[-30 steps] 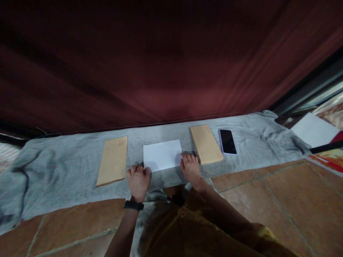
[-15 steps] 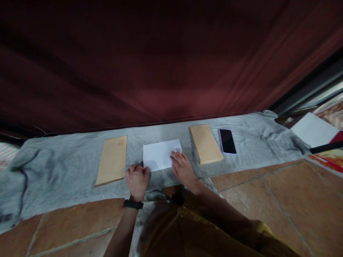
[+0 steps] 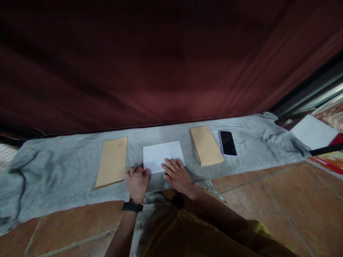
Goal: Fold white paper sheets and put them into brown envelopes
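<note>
White paper (image 3: pixel 162 152), smooth and oblong, lies flat on a grey cloth (image 3: pixel 77 160), its long sides running crosswise between two piles of tan envelopes. Right hand (image 3: pixel 177 175): palm down, fingers extended and slightly parted, resting on the near right part of the paper with nothing gripped. Left hand (image 3: pixel 137 182): fingers curled inward, thumb at the paper's near left corner; whether it pinches the sheet cannot be told. Its wrist carries a dark band (image 3: pixel 132 206).

Left envelope pile (image 3: pixel 112 162): matte, narrow, squared, with a reddish printed mark near the far right corner; its near end sits just beside the left hand. Right envelope pile (image 3: pixel 207 145): similar stock, edges slightly uneven, set at a slant. Beside it lies a phone (image 3: pixel 228 143) (glossy black face, pale violet rim, rounded corners). The cloth is soft-napped, rumpled towards both ends. Beyond hangs a dark red curtain (image 3: pixel 171 71), loosely creased; below, terracotta tiles (image 3: pixel 257 200) with pale joints.
</note>
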Demonstrator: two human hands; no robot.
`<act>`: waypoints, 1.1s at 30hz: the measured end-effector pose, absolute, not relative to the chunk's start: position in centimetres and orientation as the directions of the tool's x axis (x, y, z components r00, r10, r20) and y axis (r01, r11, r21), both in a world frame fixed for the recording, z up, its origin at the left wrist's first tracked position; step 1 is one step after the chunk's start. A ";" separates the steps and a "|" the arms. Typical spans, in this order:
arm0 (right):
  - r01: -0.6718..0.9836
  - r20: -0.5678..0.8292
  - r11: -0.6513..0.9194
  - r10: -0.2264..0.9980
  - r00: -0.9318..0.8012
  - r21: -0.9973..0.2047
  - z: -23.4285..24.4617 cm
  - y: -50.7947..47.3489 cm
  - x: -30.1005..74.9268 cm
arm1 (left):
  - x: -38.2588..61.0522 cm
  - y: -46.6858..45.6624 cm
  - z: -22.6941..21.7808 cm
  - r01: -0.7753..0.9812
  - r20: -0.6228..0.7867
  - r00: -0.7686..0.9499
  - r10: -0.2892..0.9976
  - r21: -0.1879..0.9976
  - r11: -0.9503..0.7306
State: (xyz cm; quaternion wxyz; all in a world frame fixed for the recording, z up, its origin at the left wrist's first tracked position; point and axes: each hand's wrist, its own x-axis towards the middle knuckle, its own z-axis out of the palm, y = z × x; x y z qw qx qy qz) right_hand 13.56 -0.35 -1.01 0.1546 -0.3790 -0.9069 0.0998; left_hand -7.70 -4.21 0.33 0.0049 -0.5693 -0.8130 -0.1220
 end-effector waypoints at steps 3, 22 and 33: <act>0.664 0.204 0.686 0.725 -0.658 -0.298 -1.1 -0.4 13.6 | -7.6 -4.2 0.5 0.925 0.139 -0.354 0.925 0.200 0.324; 0.633 0.176 0.723 0.686 -0.706 -0.276 -1.3 -0.4 14.2 | 0.4 -6.3 -1.9 0.943 0.218 -0.013 0.976 0.327 -0.061; 0.669 0.200 0.698 0.715 -0.670 -0.254 -1.5 -0.9 15.0 | -0.2 -7.4 -2.0 0.962 0.225 -0.058 0.973 0.272 -0.006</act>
